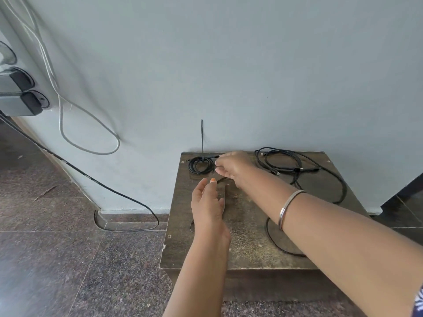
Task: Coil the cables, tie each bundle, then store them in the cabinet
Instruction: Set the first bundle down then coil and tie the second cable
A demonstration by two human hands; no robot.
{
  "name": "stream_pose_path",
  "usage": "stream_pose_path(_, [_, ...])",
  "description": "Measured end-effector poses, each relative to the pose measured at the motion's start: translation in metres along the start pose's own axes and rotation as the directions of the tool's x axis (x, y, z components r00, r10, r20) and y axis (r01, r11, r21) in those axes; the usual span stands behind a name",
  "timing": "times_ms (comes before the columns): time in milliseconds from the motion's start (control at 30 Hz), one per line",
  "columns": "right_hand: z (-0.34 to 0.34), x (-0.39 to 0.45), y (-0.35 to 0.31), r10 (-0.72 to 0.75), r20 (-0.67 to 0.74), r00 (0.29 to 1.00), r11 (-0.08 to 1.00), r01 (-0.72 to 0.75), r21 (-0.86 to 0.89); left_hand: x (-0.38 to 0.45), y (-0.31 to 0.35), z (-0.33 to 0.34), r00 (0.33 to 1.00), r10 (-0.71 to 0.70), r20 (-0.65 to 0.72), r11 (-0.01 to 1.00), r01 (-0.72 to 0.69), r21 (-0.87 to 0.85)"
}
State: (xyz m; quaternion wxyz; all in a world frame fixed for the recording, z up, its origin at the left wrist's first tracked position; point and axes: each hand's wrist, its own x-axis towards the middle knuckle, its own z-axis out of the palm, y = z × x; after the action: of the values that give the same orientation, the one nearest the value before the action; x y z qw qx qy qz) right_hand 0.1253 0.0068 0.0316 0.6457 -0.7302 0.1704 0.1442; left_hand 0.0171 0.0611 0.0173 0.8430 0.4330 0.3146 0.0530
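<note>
Here, at the far left of the wooden stand (249, 245): a small coiled cable (199, 165), tie tail (202, 136) upright. Right hand (231, 167) beside it, fingers curled, seemingly pinching the cable's end. Left hand (207, 202) open, hovering nearby. Probably light, limp, springy; best gripped across all loops. Loose cable (297, 163) sprawling far right.
</note>
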Motion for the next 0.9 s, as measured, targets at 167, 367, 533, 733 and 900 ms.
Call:
stream_pose_path(167, [-0.049,-0.036,-0.011,-0.096,0.132,0.987,0.995,0.098,-0.010,-0.005,-0.003,0.001,0.999,-0.008,0.032,0.996,0.005,0.087])
stream_pose_path(367, [-0.115,-0.100,0.000,-0.199,0.134,0.971,0.973,0.180,0.143,-0.013,-0.011,0.002,0.994,-0.028,0.106,0.965,-0.001,0.263])
stream_pose_path(533, [-0.158,-0.122,0.037,-0.235,-0.036,0.971,0.972,0.235,-0.002,-0.025,-0.022,0.007,0.958,-0.052,0.280,0.882,-0.087,0.463])
stream_pose_path(733, [-0.178,-0.107,0.086,-0.225,-0.158,0.961,0.940,0.172,-0.294,-0.026,-0.032,0.010,0.904,0.038,0.426,0.650,-0.347,0.676])
stream_pose_path(900, [-0.194,-0.084,0.092,-0.338,-0.163,0.927,0.759,0.166,-0.629,-0.020,-0.041,0.007,0.860,0.060,0.507,0.464,-0.474,0.749])
